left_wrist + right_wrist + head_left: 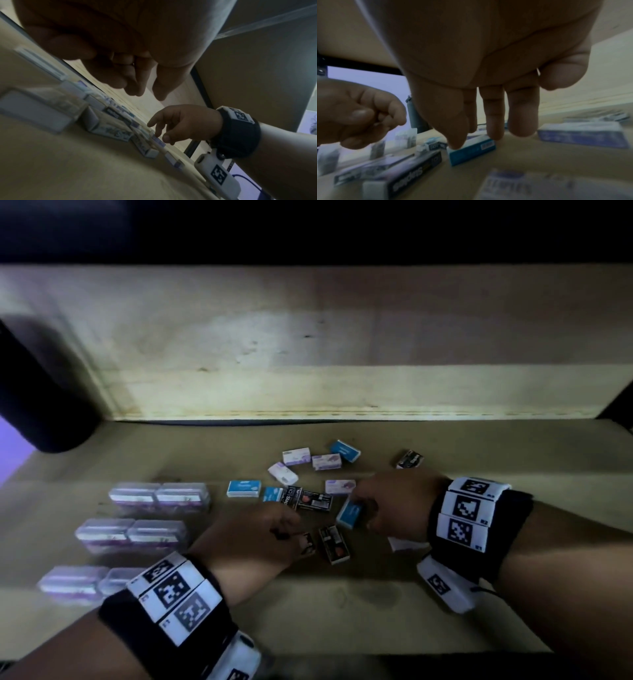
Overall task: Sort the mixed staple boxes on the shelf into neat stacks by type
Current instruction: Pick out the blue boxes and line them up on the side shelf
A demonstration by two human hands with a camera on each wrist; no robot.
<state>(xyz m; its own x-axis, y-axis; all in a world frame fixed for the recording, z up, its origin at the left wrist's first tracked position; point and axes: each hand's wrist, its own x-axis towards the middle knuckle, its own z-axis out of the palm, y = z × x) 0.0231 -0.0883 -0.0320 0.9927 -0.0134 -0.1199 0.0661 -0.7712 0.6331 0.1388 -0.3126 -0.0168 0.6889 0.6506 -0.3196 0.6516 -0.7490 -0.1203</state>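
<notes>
Small staple boxes lie mixed on the cardboard-lined shelf (342, 604): blue ones (244, 488), white-and-purple ones (296, 456) and black ones (334, 544). My right hand (363, 508) reaches down with straight fingers, and its fingertips (457, 143) touch the top of a tilted blue box (350, 513) (471, 152); the thumb stands off to the side. My left hand (291, 534) (385, 121) hovers with its fingers curled in and nothing visible in it, partly covering a black box (307, 543). Another black box (412, 173) lies between the two hands.
Clear plastic cases with purple labels (159, 496) stand in three pairs at the left. A dark cylinder (44, 392) fills the far-left corner. The wooden back wall (342, 344) closes the shelf. A lone black box (410, 459) lies far right, and a white box (404, 542) under my right wrist.
</notes>
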